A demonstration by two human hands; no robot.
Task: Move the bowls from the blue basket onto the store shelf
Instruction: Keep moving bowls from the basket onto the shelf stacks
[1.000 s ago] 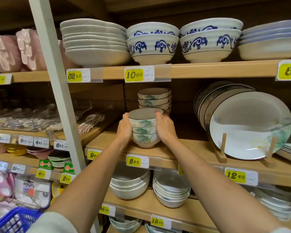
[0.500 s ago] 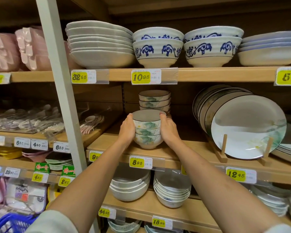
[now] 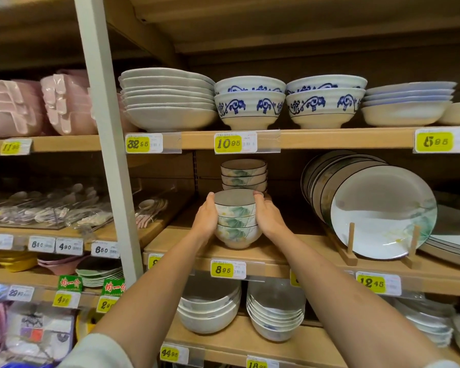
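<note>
Three bowls nested in one stack (image 3: 235, 220), green leaf print on the sides, a dark line round the top rim, standing upright at the front of the middle shelf (image 3: 290, 247), right above the yellow 8.95 tag (image 3: 227, 269). Its foot is down at the board, though I cannot tell if the full weight rests there. The left hand (image 3: 206, 217) cups the left wall and the right hand (image 3: 270, 217) cups the right wall. It is a two-handed grip holding the stack, with fingers curled round the sides and tips up at the top rim (both forearms bare, reaching in from below). Just behind sits a rear stack (image 3: 243, 175) in the same leaf pattern, deeper on the same board. Off to the right, well apart, plates (image 3: 383, 211) stand on edge in a wooden rack (image 3: 351, 243). One level up there are blue-scroll bowls (image 3: 250, 104) in two stacks, and one level down, white bowls (image 3: 209, 312). Left of the pale post (image 3: 104, 128), spoons (image 3: 45, 208) lie in clear trays.
</note>
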